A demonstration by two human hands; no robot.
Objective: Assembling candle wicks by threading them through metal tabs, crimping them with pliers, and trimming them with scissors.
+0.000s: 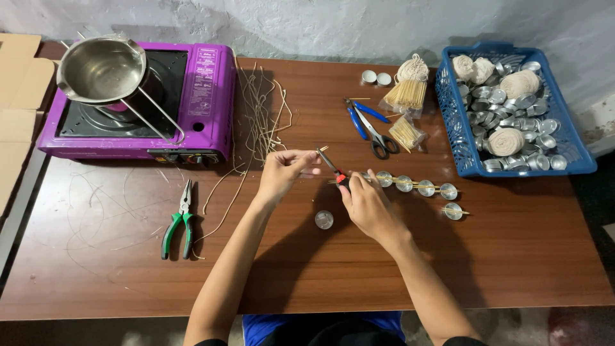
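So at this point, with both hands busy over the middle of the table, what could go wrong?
1. The right hand works a small red-handled tool close to the left hand, whose fingers could get nicked.
2. The right wrist sits beside the row of small metal cups; a careless sweep could scatter them.
3. A lone cup lies between the forearms and could get knocked away.

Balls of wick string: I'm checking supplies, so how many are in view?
4. Three lie in the blue basket: one at its far left, one far centre, one near. The fourth sits on the table beside it. Others may be buried.
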